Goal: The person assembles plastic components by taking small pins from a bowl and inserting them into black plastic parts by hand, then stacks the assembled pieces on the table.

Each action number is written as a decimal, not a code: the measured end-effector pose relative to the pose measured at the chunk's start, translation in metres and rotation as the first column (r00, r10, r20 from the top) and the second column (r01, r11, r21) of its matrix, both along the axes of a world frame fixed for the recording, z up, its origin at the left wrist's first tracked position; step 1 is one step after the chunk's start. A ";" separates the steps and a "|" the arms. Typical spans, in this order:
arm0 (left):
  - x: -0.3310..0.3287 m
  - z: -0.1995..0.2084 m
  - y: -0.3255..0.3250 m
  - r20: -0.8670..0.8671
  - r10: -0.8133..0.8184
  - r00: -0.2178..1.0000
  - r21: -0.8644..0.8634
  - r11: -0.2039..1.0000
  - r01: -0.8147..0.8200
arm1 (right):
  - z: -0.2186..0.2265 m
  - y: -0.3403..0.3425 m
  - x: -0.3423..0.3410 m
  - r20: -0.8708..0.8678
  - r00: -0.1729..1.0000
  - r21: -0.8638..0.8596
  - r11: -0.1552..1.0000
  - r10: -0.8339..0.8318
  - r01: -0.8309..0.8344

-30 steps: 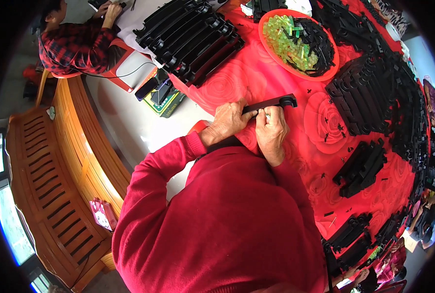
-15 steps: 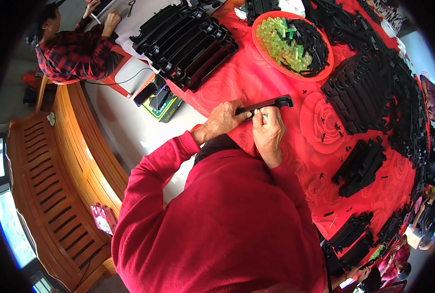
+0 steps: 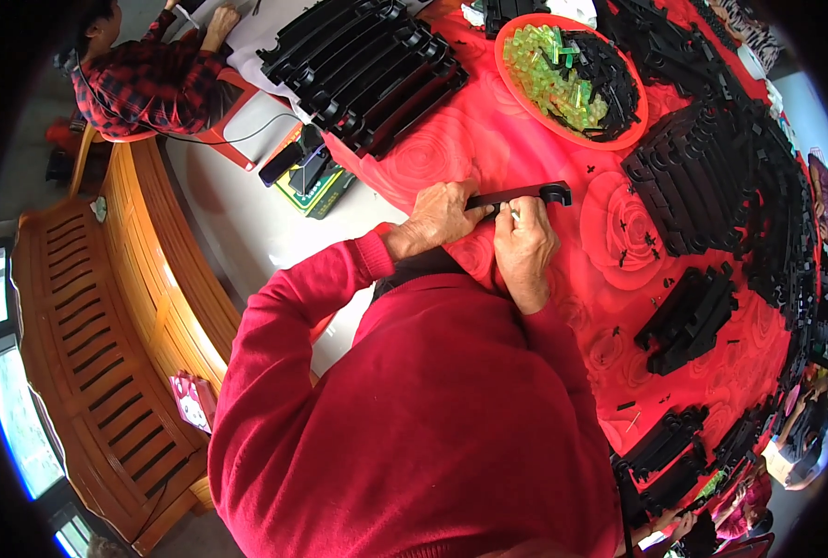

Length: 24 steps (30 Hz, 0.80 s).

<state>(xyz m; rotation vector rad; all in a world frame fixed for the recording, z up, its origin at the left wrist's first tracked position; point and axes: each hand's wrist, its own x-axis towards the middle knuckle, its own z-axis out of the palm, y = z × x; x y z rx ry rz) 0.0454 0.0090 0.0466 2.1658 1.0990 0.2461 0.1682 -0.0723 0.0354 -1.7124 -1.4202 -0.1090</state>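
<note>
Since a moment ago, both hands have stayed on the long curved black plastic strip [image 3: 518, 196], so the work on it goes on. The left hand [image 3: 437, 216] is closed on its near end. The right hand [image 3: 523, 244] pinches the middle. The strip lies on the red rose-patterned tablecloth [image 3: 451, 139].

We see a pale floor [image 3: 246, 223], a slatted wooden bench [image 3: 88, 353] at left, bright windows [image 3: 14, 428] behind it, and a red-clothed table [image 3: 451, 139].
</note>
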 end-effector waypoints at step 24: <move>-0.009 -0.004 0.015 -0.124 -0.185 0.975 0.085 0.977 0.196 | -0.009 -0.005 0.008 -0.289 0.957 -0.279 0.959 -0.029 -0.055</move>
